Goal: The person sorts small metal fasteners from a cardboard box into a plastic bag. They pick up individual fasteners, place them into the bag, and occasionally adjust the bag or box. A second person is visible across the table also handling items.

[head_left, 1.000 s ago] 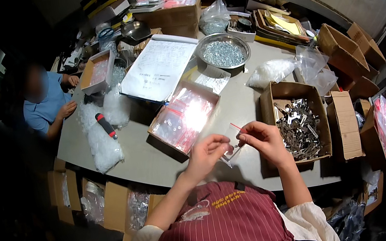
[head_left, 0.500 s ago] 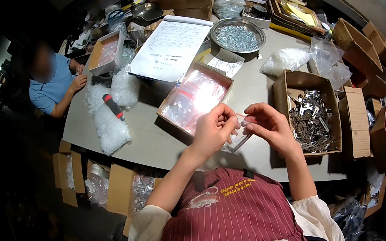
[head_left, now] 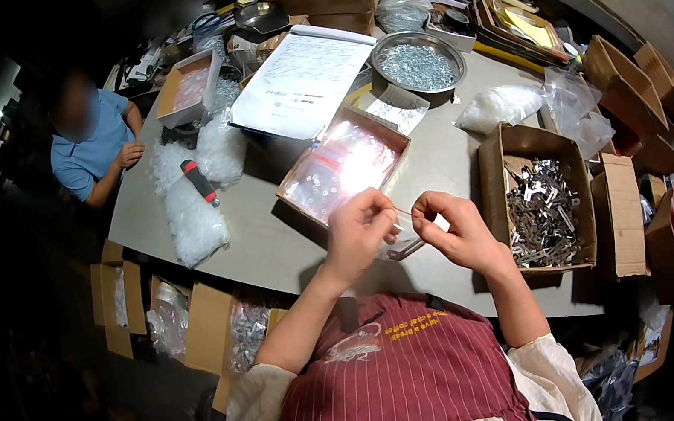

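Note:
Between my hands, just in front of the table's near edge box, is a small clear zip bag [head_left: 407, 231] with a red strip along its top. My left hand [head_left: 358, 238] pinches one end of that strip, while the fingers of my right hand [head_left: 456, 232] are closed on the other end. Low in the bag shows a slim metal piece [head_left: 405, 250], partly hidden by my right fingers. Just beyond my left hand stands an open carton of clear bags with red strips [head_left: 289, 204]. A carton of metal brackets [head_left: 493, 188] is right of my right hand.
A steel bowl of small metal parts [head_left: 461, 64] and a clipboard with papers [head_left: 285, 88] lie farther back. Left are bags of clear pieces [head_left: 198, 234] and a red-black screwdriver handle [head_left: 199, 183]. A person in blue [head_left: 96, 149] sits at the far left. Cartons [head_left: 626, 213] crowd the right edge.
My right fingers have closed in on the bag's red strip, which now stretches between both hands. My left hand has shifted slightly left. The person's hands at the far left have drawn back.

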`<action>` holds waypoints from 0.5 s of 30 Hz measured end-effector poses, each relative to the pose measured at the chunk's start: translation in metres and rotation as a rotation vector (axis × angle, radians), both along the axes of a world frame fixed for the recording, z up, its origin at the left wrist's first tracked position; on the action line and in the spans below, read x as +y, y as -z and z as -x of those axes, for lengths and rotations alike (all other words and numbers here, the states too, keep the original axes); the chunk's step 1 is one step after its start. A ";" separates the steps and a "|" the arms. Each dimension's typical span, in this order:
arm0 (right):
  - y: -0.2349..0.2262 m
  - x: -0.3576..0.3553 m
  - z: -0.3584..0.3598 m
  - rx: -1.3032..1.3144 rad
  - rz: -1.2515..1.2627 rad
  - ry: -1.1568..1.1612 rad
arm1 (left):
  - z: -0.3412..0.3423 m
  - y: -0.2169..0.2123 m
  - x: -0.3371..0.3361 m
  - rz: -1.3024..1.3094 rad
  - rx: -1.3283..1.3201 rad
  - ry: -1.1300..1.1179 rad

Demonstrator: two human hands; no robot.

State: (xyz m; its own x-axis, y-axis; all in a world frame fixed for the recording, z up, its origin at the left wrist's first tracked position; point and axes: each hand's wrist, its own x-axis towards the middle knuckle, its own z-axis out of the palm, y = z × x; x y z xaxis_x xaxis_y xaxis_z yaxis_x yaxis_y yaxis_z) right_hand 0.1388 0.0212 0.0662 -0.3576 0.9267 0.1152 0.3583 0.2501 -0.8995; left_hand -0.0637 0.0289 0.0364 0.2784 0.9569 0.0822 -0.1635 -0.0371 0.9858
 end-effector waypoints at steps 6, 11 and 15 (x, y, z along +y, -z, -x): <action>0.003 0.007 0.013 0.029 0.147 -0.021 | 0.029 0.014 0.000 0.164 -0.176 -0.042; 0.014 0.015 0.029 0.098 0.187 -0.112 | 0.059 0.017 -0.018 0.240 -0.228 -0.158; 0.026 0.031 0.001 0.187 0.158 -0.105 | 0.118 0.038 -0.048 0.227 -0.295 -0.532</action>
State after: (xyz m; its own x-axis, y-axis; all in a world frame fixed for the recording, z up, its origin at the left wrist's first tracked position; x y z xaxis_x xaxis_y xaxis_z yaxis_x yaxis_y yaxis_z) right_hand 0.1374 0.0522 0.0399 -0.4389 0.8974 0.0450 0.1615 0.1281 -0.9785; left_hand -0.1816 -0.0191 -0.0019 -0.2418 0.9605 -0.1379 -0.4451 0.0165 0.8953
